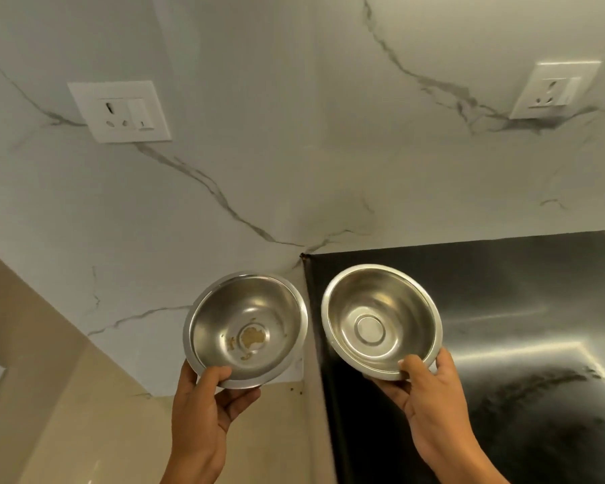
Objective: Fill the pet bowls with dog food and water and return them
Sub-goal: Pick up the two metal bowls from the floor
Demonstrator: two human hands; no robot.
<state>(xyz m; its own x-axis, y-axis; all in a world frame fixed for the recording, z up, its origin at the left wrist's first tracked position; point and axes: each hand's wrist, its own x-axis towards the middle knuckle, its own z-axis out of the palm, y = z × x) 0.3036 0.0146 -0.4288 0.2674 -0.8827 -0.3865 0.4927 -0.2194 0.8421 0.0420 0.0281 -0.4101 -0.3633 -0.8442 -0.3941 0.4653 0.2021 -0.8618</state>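
Note:
Two small steel pet bowls are held up side by side in the air. My left hand (203, 410) pinches the near rim of the left bowl (245, 326), thumb inside the rim; brownish dried food crumbs stick to its bottom. My right hand (430, 403) grips the near rim of the right bowl (381, 319), whose inside looks clean and holds nothing. The right bowl hangs over the left end of a black counter (503, 309); the left bowl hangs just left of that counter's edge.
A white marble-patterned wall (259, 169) rises behind, with one white socket plate (119, 111) at the left and another socket plate (556, 89) at the right. Beige floor tiles (49, 396) lie below at the left.

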